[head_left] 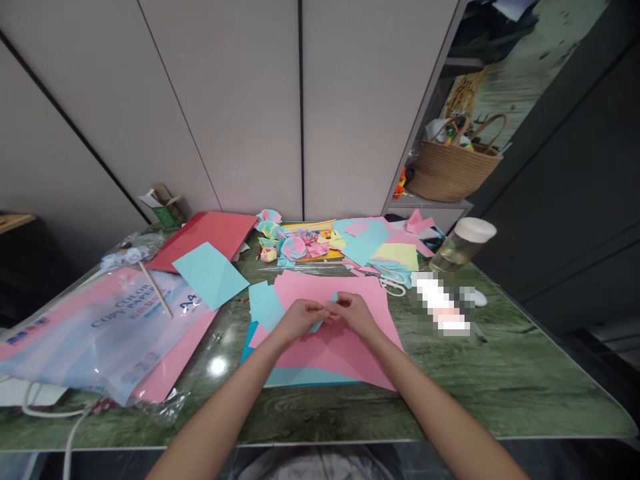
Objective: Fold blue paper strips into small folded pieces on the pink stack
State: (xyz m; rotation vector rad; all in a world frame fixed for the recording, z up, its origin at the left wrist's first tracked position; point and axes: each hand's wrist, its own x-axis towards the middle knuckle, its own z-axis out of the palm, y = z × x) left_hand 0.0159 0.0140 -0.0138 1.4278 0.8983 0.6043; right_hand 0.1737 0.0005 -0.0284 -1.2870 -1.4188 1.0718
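My left hand [305,318] and my right hand [354,313] meet above pink sheets [320,353] in the middle of the table. Both hands pinch a small light-blue paper piece [316,327], which shows between and behind the fingers. Under the pink sheets lie light-blue and darker blue sheets, and a light-blue piece [265,305] sticks out at their left. Beyond the hands are crumpled paper flowers [295,247] in pink, yellow and blue. White-handled scissors [393,287] rest by the sheets' upper right corner.
At left lie a plastic bag of copy paper [120,327], a red sheet [210,233] and a light-blue sheet [211,275]. Paper scraps [365,240] lie at the back. A lidded container [463,245] stands at right, near a blurred-out object [440,303]. A woven basket [453,167] sits on a shelf.
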